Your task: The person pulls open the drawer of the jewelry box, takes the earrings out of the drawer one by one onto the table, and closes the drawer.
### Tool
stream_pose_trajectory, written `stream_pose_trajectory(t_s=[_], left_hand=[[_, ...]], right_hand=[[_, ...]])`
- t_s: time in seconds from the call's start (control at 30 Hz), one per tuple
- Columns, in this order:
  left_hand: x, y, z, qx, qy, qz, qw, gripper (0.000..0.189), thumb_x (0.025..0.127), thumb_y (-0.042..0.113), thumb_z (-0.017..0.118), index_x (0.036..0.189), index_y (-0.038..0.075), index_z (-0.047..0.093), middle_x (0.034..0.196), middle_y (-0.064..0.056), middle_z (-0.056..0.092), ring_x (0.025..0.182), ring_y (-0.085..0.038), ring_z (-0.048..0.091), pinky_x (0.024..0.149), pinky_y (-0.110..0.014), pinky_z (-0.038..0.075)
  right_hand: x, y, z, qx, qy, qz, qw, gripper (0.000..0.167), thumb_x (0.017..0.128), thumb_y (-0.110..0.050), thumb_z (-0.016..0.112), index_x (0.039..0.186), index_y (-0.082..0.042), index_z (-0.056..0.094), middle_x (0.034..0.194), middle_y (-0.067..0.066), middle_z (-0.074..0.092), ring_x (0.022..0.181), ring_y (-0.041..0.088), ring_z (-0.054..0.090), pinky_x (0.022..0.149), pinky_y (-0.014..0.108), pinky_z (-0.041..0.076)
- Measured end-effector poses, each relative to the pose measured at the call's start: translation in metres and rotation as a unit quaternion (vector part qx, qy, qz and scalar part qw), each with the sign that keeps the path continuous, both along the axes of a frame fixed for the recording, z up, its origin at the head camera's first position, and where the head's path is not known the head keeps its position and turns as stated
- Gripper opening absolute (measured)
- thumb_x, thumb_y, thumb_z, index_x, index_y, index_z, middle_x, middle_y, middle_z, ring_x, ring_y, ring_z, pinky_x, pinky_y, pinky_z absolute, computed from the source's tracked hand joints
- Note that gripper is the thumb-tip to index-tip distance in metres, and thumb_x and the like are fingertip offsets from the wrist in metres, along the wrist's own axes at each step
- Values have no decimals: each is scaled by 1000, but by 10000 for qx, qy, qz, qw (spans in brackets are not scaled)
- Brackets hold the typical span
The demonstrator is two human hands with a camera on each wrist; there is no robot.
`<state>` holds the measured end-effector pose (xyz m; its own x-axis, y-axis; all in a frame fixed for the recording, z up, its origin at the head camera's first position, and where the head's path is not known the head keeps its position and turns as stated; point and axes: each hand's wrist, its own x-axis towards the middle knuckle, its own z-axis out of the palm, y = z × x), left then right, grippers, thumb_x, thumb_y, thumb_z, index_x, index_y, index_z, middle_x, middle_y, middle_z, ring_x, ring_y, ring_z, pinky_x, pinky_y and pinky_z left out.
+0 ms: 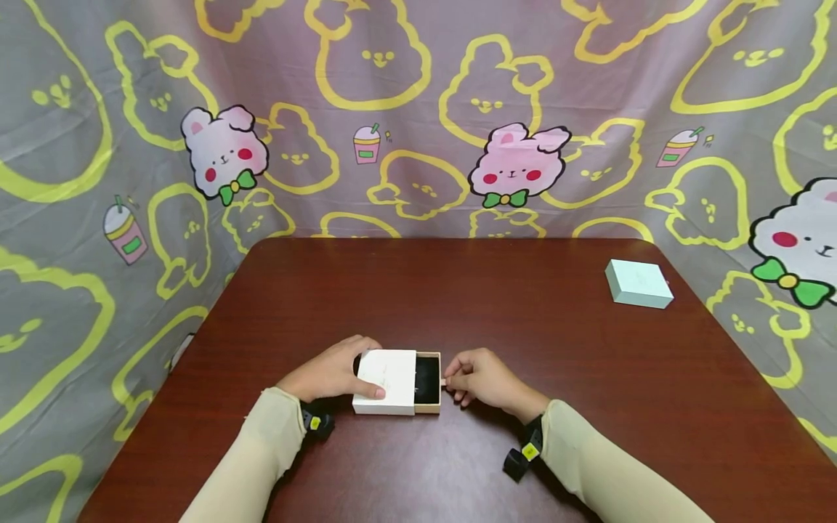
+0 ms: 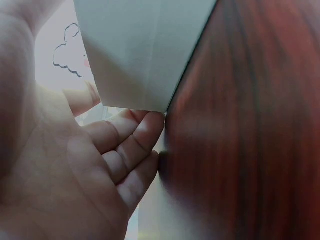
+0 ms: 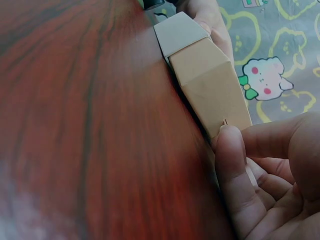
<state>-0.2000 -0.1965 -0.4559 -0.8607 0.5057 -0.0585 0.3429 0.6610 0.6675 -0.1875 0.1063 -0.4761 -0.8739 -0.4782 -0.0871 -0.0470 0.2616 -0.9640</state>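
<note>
A white drawer box lies on the table in front of me, its white sleeve (image 1: 386,374) on the left and a tan inner drawer (image 1: 428,407) partly out on the right. Black lining (image 1: 428,379) shows inside the drawer. My left hand (image 1: 333,372) holds the sleeve, thumb on the top and the other fingers round the left and far side. With thumb and forefinger, my right hand (image 1: 480,378) pinches a small pull tab (image 1: 443,382) on the drawer's end. In the right wrist view the drawer (image 3: 212,92) sticks out of the sleeve (image 3: 182,35).
A second, pale mint box (image 1: 639,283) sits at the far right of the brown table (image 1: 418,290). Behind and beside the table hangs a cloth (image 1: 418,131) with cartoon rabbit prints. Each wrist wears a black camera (image 1: 516,463).
</note>
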Motion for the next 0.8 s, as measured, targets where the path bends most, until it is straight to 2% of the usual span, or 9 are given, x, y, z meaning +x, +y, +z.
stream_pose_trajectory(t_s=[0.6,0.8], left_hand=[[-1,1,3,-88,-63,92,9999,73,65,49,88,123,16,58,110,6,55,98,-15,50,86,-39,43],[-1,1,0,-80,-100,85,9999,72,65,49,87,123,16,58,110,7,55,98,-15,50,86,-39,43]], right_hand=[[-1,5,0,0,-35,-122,9999,5,85,7,62,89,6,65,73,11,65,56,19,61,54,38,55],[-2,6,-2,-3,-75,-195,9998,5,84,7,61,87,5,65,72,12,64,56,21,61,53,39,55]])
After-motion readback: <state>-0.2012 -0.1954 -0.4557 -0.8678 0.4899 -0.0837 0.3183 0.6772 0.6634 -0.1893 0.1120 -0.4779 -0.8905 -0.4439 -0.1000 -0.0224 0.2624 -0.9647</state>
